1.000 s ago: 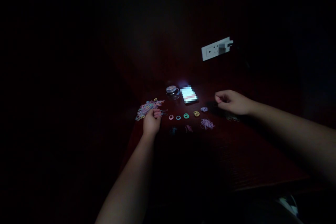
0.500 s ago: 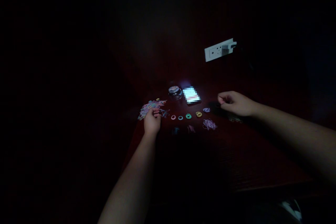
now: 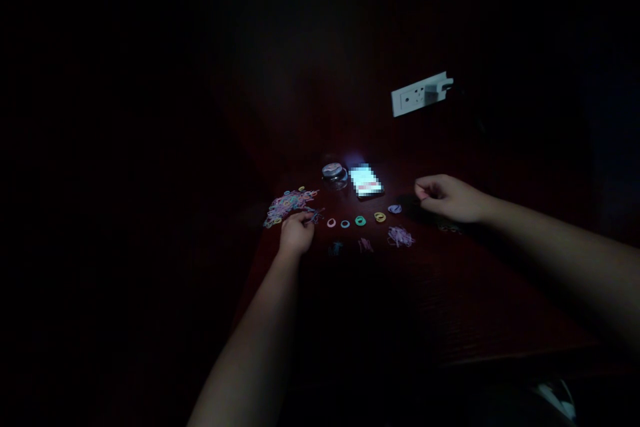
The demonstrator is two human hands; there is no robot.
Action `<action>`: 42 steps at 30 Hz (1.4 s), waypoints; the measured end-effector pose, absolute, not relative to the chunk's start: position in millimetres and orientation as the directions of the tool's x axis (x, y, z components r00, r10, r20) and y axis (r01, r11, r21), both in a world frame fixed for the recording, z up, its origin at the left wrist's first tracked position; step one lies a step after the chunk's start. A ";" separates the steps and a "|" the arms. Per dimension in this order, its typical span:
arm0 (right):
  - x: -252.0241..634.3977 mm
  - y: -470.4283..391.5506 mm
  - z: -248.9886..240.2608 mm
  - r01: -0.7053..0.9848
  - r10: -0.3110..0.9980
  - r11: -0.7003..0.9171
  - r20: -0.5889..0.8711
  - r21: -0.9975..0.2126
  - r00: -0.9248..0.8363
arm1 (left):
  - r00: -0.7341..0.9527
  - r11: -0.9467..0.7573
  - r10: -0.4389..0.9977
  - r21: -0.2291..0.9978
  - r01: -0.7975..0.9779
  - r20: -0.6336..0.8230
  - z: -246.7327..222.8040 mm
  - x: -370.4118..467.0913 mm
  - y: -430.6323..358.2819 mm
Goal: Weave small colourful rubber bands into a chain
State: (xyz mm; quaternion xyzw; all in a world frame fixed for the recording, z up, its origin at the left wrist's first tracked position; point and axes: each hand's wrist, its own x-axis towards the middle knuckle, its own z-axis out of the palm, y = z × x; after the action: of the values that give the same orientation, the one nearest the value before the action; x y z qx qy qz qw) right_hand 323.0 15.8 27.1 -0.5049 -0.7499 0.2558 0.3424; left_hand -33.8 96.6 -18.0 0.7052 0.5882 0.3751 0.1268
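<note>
Reaching to bluish bands (image 3: 317,215) beside a mixed pile of coloured bands (image 3: 292,203), the left hand (image 3: 297,235) has curled fingers; its grip is unclear. The right hand (image 3: 445,197) curls too, grip unclear. A lidded round jar (image 3: 333,173), contents indistinct, stands near a lit phone (image 3: 365,181) on the dark surface (image 3: 450,300).

The counter (image 3: 440,300) looks like dark reddish wood, smooth with a dull sheen and faint grain lines toward its near edge. The socket (image 3: 419,95) appears to be pale, smooth plastic, and the jar (image 3: 338,180) looks clear and glossy, like glass or plastic, which of the two being hard to tell. The bands (image 3: 291,205) look thin, smooth and rubbery, while the phone (image 3: 366,180) has a bright, blurred screen whose finish is unclear.
</note>
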 end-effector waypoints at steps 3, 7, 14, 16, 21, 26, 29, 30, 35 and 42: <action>322.4 16.1 26.3 0.575 0.932 0.360 0.254 -0.735 -0.259 | 0.037 -0.267 0.927 0.588 0.764 0.373 -17.7 -32.7 96.5; 321.6 15.8 26.3 0.573 0.929 0.368 0.264 -0.732 -0.260 | 0.035 -0.242 0.933 0.556 0.795 0.357 -17.4 -33.9 97.4; 318.8 12.4 30.6 0.566 0.937 0.347 0.249 -0.748 -0.245 | 0.012 -0.234 0.925 0.542 0.807 0.380 -15.2 -33.3 95.9; 318.5 11.8 31.0 0.562 0.935 0.353 0.257 -0.748 -0.246 | -0.001 -0.239 0.916 0.548 0.802 0.401 -14.4 -32.5 95.3; 318.9 12.1 30.9 0.559 0.934 0.356 0.263 -0.748 -0.244 | -0.058 -0.224 0.904 0.584 0.780 0.424 -10.2 -29.7 92.6; 319.3 13.1 29.7 0.565 0.932 0.361 0.264 -0.742 -0.248 | -0.116 -0.205 0.901 0.645 0.737 0.419 -5.1 -26.8 88.6; 318.9 13.1 29.3 0.567 0.930 0.366 0.269 -0.738 -0.250 | -0.132 -0.226 0.889 0.671 0.706 0.438 -3.8 -26.7 88.3; 318.7 12.9 29.5 0.568 0.930 0.365 0.267 -0.738 -0.251 | -0.136 -0.236 0.885 0.680 0.694 0.446 -3.7 -27.0 88.8; 317.6 11.7 31.5 0.558 0.934 0.354 0.259 -0.751 -0.245 | -0.201 -0.270 0.853 0.738 0.619 0.482 -6.0 -28.3 93.8; 319.2 13.3 29.7 0.571 0.935 0.353 0.258 -0.741 -0.244 | -0.223 -0.264 0.854 0.761 0.592 0.469 -9.3 -29.7 94.9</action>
State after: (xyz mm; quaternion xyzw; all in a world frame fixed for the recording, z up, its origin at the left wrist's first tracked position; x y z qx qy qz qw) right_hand 319.2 13.3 29.7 -0.5058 -0.7444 0.2602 0.3498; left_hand -29.7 94.9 -9.3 0.6099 0.5930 0.5098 0.1286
